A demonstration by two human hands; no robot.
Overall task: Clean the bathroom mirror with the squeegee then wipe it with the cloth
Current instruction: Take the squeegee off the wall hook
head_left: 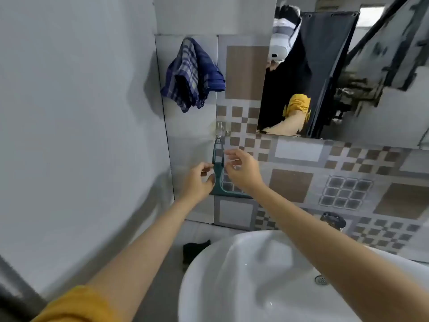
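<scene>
The green plastic squeegee (218, 173) hangs by its handle from a clear wall hook (219, 130) on the patterned tiles, blade end down. The left hand (197, 180) and the right hand (243, 169) sit on either side of its handle, fingers loosely curled; whether they touch it I cannot tell. The blue checked cloth (192, 74) hangs higher up, left of the wall mirror (371, 77). A white basin (255, 275) sits below.

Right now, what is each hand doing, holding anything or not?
Left hand: fingers loosely curled beside the squeegee handle, no clear grip.
Right hand: the same, on the handle's other side.
</scene>
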